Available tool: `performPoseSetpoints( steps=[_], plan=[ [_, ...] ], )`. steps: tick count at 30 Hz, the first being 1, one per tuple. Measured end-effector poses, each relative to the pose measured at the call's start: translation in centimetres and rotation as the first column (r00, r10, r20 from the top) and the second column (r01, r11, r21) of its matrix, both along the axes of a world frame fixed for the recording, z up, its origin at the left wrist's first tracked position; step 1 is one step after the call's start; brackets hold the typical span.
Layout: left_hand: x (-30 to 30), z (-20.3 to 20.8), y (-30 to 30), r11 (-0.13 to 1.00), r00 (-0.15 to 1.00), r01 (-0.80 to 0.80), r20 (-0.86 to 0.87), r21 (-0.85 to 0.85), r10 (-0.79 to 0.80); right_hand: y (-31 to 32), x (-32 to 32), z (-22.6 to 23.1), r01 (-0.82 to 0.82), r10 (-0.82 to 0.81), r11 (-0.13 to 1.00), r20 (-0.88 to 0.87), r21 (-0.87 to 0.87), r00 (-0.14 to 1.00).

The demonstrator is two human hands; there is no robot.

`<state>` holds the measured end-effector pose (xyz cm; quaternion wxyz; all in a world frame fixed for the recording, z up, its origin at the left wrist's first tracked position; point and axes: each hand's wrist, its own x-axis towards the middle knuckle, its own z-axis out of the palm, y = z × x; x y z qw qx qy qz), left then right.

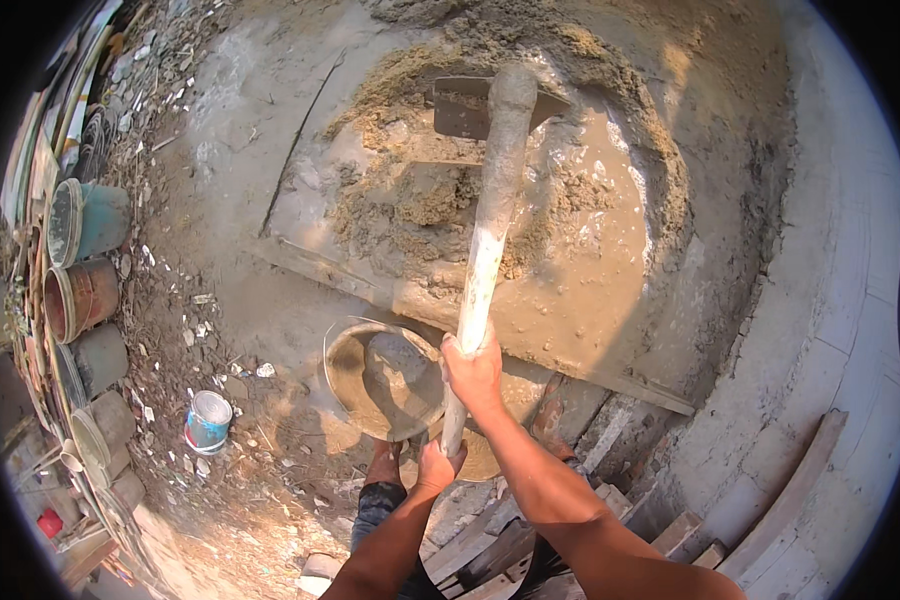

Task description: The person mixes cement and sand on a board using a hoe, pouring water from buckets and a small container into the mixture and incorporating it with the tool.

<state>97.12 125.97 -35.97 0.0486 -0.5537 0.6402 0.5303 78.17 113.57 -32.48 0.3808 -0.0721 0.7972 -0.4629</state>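
Observation:
Both my hands are closed round the pale wooden handle of a hoe (483,262). My left hand (438,466) grips the handle's near end, and my right hand (473,368) holds it farther up. The handle slants away from me, its far end caked with grey mud. At that end the flat metal blade hangs over a heap of wet mortar (425,205). Watery grey mix (600,260) spreads to the right of the heap. Just left of my right hand stands a mud-coated bucket (345,375), with some grey material visible inside.
A wooden board (630,388) edges the mix on the near side. Several buckets (100,220) lie in a row at the left. A small paint can (208,420) stands among rubble. At right runs a block wall (830,350), with planks (795,490) near it.

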Motion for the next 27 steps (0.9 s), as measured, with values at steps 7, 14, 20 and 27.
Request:
performPoseSetpoints(
  steps=[7, 14, 20, 27],
  plan=[
    [-15.5, 0.2, -22.1, 0.957, 0.954, -0.290, -0.077, 0.025, 0.291, -22.6, -12.0, 1.1, -0.234, 0.176, 0.948, -0.257, -0.215, 0.950],
    [-22.2, -2.6, -16.2, 0.792, 0.795, -0.477, -0.196, 0.381, 0.574, -23.3, -17.2, -11.8, -0.558, 0.566, 0.823, -0.071, 0.109, 0.821],
    [-15.5, 1.6, 0.3, 0.966, 0.981, -0.193, 0.011, 0.171, 0.194, -2.0, -15.0, -6.6, -0.219, 0.226, 0.974, 0.233, -0.056, 0.946],
    [-6.5, 8.6, 5.6, 0.972, 0.993, 0.010, 0.112, 0.235, -0.038, 7.5, -6.6, 0.5, 0.006, -0.012, 0.999, 0.132, 0.041, 0.991]
  ],
)
